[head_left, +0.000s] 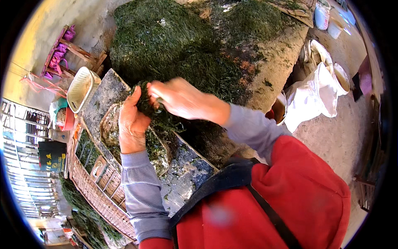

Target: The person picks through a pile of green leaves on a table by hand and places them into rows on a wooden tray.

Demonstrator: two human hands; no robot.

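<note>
A dark green clump of stringy seaweed (145, 103) is gripped in my left hand (133, 120), thumb upward along its side. My right hand (182, 97) is curled into a fist against the same clump and slightly blurred; a small pale, shiny bit shows by its fingers, too unclear to name. Loose strands hang below both hands over a dark, worn board (182, 178). On the board, a rough-edged shallow piece (110, 126) holds more green scraps. Just beyond my hands, a large heap of seaweed (161, 41) spreads over the work surface (286, 54).
To the left are a cream plastic basket (76, 93), a red pot (66, 119), a wooden stool (78, 52) and a large woven basket (95, 186). White sacks (315, 95) and a bucket (280, 108) stand right. More seaweed (89, 211) lies at lower left.
</note>
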